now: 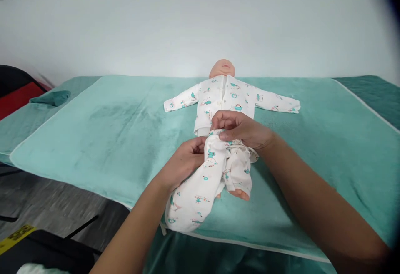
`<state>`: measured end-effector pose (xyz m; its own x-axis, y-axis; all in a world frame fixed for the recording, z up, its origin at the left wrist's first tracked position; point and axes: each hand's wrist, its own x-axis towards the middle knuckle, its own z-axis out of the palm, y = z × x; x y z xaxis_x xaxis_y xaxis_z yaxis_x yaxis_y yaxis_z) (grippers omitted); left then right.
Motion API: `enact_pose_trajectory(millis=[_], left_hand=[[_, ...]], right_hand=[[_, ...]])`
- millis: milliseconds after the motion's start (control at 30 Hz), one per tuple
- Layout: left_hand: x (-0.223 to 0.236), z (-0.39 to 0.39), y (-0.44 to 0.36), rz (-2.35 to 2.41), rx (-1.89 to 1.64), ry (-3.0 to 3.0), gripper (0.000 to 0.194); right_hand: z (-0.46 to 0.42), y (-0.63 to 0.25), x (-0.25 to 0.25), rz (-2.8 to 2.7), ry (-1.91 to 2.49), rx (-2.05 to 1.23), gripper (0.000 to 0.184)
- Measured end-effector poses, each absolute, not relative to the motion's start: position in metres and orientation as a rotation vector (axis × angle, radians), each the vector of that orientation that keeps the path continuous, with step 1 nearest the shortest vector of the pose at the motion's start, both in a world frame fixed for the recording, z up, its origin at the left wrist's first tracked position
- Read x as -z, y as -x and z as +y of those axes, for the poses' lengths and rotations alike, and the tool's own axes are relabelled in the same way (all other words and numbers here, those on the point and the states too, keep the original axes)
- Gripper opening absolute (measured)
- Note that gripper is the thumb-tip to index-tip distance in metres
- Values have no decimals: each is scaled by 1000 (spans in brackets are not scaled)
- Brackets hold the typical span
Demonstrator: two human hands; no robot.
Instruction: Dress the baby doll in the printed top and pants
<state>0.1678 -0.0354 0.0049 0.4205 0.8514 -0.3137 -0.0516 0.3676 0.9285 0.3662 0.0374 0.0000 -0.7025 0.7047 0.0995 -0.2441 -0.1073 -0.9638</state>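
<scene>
A baby doll (222, 68) lies on its back on a teal blanket (109, 128), head toward the wall, arms spread. It wears a white printed top (229, 95). Matching white printed trousers (200, 186) are bunched around its legs; one bare foot (240, 194) pokes out. My left hand (184, 163) is closed on the trousers' waistband at the doll's left hip side. My right hand (242, 128) pinches the waistband over the doll's belly.
The blanket covers a table against a white wall (200, 24). A folded teal cloth (51, 98) lies at the far left edge. A red and black object (15, 93) stands left of the table. Grey floor and a yellow label (17, 236) show below left.
</scene>
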Motion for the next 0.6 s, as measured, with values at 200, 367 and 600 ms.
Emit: enact_pose_trajectory(millis=[200, 367, 600], left_hand=[[1, -26, -176, 1021, -1134, -957, 17], [-5, -14, -183, 952, -1193, -881, 16], [-5, -22, -177, 954, -1167, -826, 16]], right_hand=[[32, -365, -16, -1737, 834, -1870, 32], [23, -361, -22, -1956, 984, -1819, 31], [27, -363, -12, -1617, 889, -1880, 24]])
